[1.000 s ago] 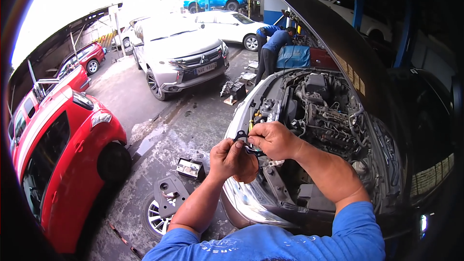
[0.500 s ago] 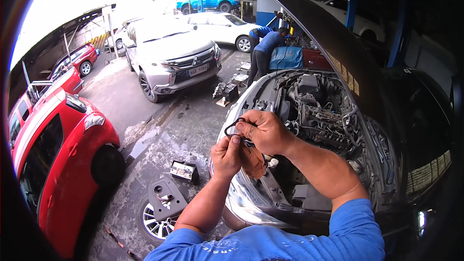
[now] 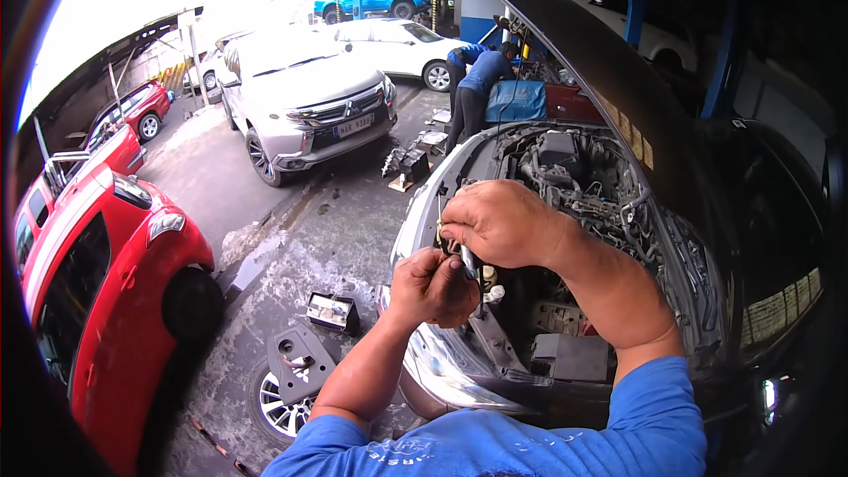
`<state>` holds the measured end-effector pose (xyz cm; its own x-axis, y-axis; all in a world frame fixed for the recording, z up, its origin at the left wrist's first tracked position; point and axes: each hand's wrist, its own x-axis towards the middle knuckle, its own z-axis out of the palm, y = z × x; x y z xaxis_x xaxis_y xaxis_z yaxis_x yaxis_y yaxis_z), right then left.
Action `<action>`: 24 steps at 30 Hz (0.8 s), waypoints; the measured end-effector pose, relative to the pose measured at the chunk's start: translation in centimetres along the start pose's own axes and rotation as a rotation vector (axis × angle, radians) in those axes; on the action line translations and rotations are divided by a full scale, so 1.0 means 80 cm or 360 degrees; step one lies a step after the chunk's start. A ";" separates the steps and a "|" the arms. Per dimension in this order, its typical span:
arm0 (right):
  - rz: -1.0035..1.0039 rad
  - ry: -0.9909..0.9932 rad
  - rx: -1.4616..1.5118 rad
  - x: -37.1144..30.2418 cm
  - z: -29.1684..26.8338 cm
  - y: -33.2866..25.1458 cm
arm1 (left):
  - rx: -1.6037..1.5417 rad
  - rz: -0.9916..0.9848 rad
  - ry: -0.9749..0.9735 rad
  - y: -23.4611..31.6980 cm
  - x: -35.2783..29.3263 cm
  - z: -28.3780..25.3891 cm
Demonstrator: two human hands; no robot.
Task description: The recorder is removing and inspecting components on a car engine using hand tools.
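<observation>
In front of me, above the car's front edge, my left hand [image 3: 433, 290] and my right hand [image 3: 502, 225] meet, both closed. A shiny silver metal part [image 3: 467, 261] shows between them, upright at the left hand's fingers. My right thumb and fingers pinch at a small dark piece beside it, too covered to make out. Beyond and below my hands lies the open engine bay [image 3: 579, 190] of a car, its hoses and metal parts exposed. The raised black hood [image 3: 609, 62] slants over it.
On the floor at the lower left are a car battery [image 3: 332, 310], a dark engine cover [image 3: 305, 358] and a wheel [image 3: 274, 411] partly beneath it. A red car [image 3: 124, 274] stands left, a silver SUV [image 3: 309, 106] ahead. Two people [image 3: 481, 75] lean over another car.
The black loop pinched between both hands no longer shows clearly. The orange-brown thing under the hands is out of sight. My right hand has turned, its back now toward me.
</observation>
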<state>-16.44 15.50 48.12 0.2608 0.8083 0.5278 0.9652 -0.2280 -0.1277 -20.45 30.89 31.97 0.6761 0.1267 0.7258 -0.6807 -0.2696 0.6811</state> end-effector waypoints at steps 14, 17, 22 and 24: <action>0.0849 0.0482 0.0825 -0.054 0.001 0.099 | 0.0294 -0.0464 -0.0549 -0.063 -0.076 -0.015; 0.1197 0.0525 0.0984 -0.085 0.021 0.131 | 0.0301 -0.0569 -0.0705 -0.092 -0.098 -0.031; 0.1439 0.0622 0.1169 -0.134 0.066 0.168 | 0.0265 -0.0748 -0.0958 -0.130 -0.133 -0.052; 0.1522 0.0701 0.1237 -0.160 0.076 0.188 | 0.0272 -0.0834 -0.1003 -0.149 -0.153 -0.064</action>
<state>-5.14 5.01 34.31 0.9598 0.2241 0.1687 0.1987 -0.1188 -0.9728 -22.08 37.46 15.49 0.9588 -0.2677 0.0951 -0.2165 -0.4716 0.8548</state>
